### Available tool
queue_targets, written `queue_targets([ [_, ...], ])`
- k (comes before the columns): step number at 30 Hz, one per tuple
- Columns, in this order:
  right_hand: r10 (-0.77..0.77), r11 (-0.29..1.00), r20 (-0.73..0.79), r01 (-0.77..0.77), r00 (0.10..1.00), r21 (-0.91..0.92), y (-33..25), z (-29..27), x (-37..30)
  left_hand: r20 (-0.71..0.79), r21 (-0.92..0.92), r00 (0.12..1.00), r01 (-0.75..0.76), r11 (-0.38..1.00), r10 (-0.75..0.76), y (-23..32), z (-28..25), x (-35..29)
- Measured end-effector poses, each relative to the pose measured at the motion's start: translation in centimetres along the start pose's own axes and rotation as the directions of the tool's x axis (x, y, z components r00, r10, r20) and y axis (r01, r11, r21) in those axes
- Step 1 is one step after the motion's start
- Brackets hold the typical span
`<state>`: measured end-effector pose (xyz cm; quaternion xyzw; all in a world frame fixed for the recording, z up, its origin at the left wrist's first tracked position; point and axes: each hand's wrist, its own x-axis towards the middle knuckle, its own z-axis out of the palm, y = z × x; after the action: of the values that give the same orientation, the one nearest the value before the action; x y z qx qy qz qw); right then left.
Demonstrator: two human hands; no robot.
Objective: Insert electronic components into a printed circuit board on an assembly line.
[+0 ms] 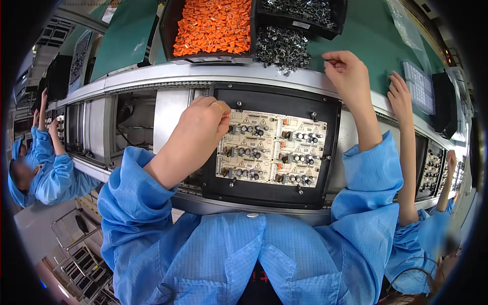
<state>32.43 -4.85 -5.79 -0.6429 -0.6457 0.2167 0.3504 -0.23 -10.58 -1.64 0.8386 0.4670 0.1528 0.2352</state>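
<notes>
A cream circuit board panel lies in a black carrier frame in front of me, carrying several capacitors and a few orange parts. My left hand, with a ring on one finger, is pinched at the panel's upper left corner. A bit of orange shows at its fingertips, apparently a small orange component. Above the conveyor rail, to the right of a heap of small black-and-silver parts, hovers my right hand. Its fingers are curled into a pinch; anything between them is too small to make out.
A black bin of orange components and another black bin of dark parts stand on the green bench. At right, a co-worker's arm reaches over the line, near a clear tray. Another person works at far left.
</notes>
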Motion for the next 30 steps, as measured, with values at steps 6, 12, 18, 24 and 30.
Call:
queue_targets([
  [6,0.085,0.954,0.012,-0.085,0.996,0.288,-1.3,-2.4,-1.9,0.044,0.045,0.999,-0.012,0.999,0.010,0.2,0.8,1.0],
  [12,0.085,0.925,0.051,-0.098,0.995,0.366,-2.8,-3.7,-4.4,0.061,0.094,0.998,-0.018,0.995,0.013,0.4,1.0,1.2],
  [18,0.028,0.903,0.149,-0.089,0.989,0.421,-4.4,-3.8,-7.6,0.115,0.115,0.987,-0.125,0.986,0.111,-0.1,1.0,1.8],
  [24,-0.218,0.972,0.282,0.183,0.934,0.145,-7.7,-0.7,-10.4,-0.386,0.176,0.904,-0.122,0.977,0.183,-3.4,-2.3,9.9],
  [30,-0.390,0.904,0.359,0.428,0.848,-0.027,-8.7,3.0,-12.3,-0.504,-0.003,0.790,-0.406,0.914,0.349,-9.4,-3.9,15.5],
])
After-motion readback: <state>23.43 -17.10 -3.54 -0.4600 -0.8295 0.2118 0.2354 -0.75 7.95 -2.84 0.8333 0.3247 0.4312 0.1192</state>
